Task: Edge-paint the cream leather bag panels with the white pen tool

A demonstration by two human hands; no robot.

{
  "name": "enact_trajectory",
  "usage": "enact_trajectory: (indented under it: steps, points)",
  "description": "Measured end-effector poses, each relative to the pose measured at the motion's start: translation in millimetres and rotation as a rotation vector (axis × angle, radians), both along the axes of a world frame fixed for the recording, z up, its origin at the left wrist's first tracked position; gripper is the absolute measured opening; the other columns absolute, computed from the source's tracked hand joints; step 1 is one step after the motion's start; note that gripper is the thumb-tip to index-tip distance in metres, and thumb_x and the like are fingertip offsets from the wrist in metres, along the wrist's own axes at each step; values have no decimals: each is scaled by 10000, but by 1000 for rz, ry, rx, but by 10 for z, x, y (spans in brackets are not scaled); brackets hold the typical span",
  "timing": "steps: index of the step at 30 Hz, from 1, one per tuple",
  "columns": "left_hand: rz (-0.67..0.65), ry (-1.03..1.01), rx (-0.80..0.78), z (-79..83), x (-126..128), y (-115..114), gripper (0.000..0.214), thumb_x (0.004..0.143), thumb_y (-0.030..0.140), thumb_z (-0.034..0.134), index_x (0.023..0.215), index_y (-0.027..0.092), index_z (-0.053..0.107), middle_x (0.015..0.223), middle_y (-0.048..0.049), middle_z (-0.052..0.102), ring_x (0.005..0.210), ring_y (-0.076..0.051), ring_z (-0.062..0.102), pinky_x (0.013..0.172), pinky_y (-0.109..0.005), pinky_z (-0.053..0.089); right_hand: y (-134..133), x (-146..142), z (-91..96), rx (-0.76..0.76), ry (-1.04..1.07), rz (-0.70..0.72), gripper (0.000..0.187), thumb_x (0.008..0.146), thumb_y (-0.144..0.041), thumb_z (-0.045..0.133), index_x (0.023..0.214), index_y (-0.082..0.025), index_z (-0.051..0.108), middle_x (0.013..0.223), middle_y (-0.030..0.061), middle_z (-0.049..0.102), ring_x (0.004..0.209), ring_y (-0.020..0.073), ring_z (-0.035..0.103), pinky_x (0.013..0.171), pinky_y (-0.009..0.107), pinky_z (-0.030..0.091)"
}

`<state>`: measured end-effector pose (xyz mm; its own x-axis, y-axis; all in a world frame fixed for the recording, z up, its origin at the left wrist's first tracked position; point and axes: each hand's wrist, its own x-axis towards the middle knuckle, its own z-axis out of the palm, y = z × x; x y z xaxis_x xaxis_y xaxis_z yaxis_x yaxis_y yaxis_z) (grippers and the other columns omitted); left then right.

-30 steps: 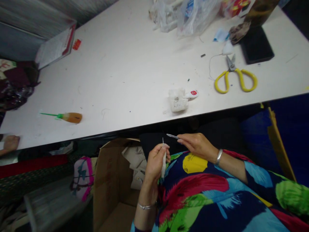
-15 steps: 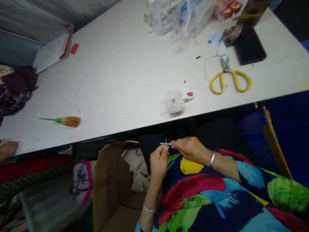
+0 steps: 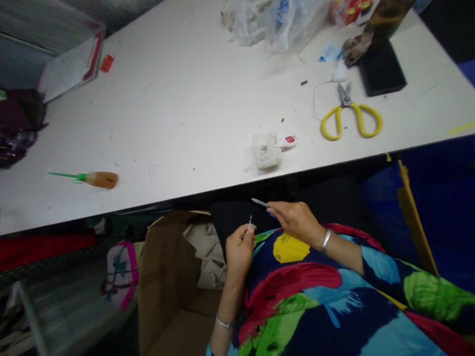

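Over the lap, just below the table edge, my left hand (image 3: 239, 249) is closed in a pinch. A thin, small metal piece (image 3: 250, 220) sticks up from between its thumb and finger. To the right and slightly higher, my right hand (image 3: 297, 221) is closed around a slim silver tool (image 3: 261, 202), whose tip points left. The tool is apart from the metal piece, a short way above and to its right. The exact kind of both items is too small to make out.
On the white table (image 3: 208, 99) lie yellow-handled scissors (image 3: 347, 111), a whitish block (image 3: 267, 151), a bottle with a green spout (image 3: 98, 179) and a black box (image 3: 382, 69). Plastic bags (image 3: 293, 27) stand at the back. A cardboard box (image 3: 161, 277) holding beige cloth pieces (image 3: 208, 252) is at lower left.
My right hand has drawn the slim silver tool up and right, off the thin metal piece it crossed before. Another person's hand at the left table edge has gone out of view.
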<state>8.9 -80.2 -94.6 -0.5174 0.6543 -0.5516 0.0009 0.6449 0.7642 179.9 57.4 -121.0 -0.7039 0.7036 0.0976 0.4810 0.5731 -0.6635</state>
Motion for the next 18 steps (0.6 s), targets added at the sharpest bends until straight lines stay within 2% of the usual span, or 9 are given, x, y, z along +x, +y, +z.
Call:
enact_trajectory:
  steps: [3, 5, 7, 9, 14, 18]
  points:
    - [-26, 24, 9, -34, -27, 81, 323, 846, 440, 646, 937, 151, 756, 641, 11, 585, 469, -88, 400, 453, -218, 296, -62, -73, 50, 41, 59, 123, 262, 1095, -301, 491, 1155, -180, 716, 933, 64, 785, 820, 175, 738, 698, 256, 451]
    - [-68, 74, 16, -17, -37, 138, 306, 859, 427, 631, 904, 152, 758, 638, 9, 588, 477, -88, 406, 461, -218, 299, -95, -113, 77, 79, 38, 229, 243, 1087, -302, 510, 1139, -184, 716, 879, 49, 772, 767, 170, 723, 660, 261, 424]
    - [-92, 112, 30, 29, -28, 168, 292, 865, 411, 618, 871, 152, 752, 632, 8, 584, 488, -89, 416, 467, -217, 304, -109, -133, 79, 103, -9, 268, 222, 1079, -298, 529, 1148, -196, 713, 862, 35, 764, 741, 168, 712, 624, 266, 387]
    - [-74, 77, 44, 89, 3, 158, 275, 854, 402, 617, 848, 154, 736, 608, 17, 563, 479, -89, 417, 460, -214, 304, -95, -127, 53, 107, -46, 234, 216, 1075, -303, 536, 1155, -209, 713, 874, 32, 769, 744, 166, 715, 606, 267, 363]
    - [7, -199, 27, 197, 90, 62, 288, 802, 441, 693, 804, 154, 704, 570, 32, 534, 430, -77, 398, 405, -201, 261, 19, -38, -61, 33, -70, 6, 239, 1082, -273, 509, 1041, -196, 732, 895, 42, 792, 777, 171, 743, 614, 260, 383]
    - [102, -280, 79, 158, 65, 104, 298, 750, 426, 738, 830, 141, 702, 587, 35, 550, 411, -68, 406, 378, -190, 260, 23, -20, -74, 13, 72, 72, 261, 1094, -315, 500, 1100, -198, 733, 962, 55, 800, 831, 176, 754, 669, 253, 433]
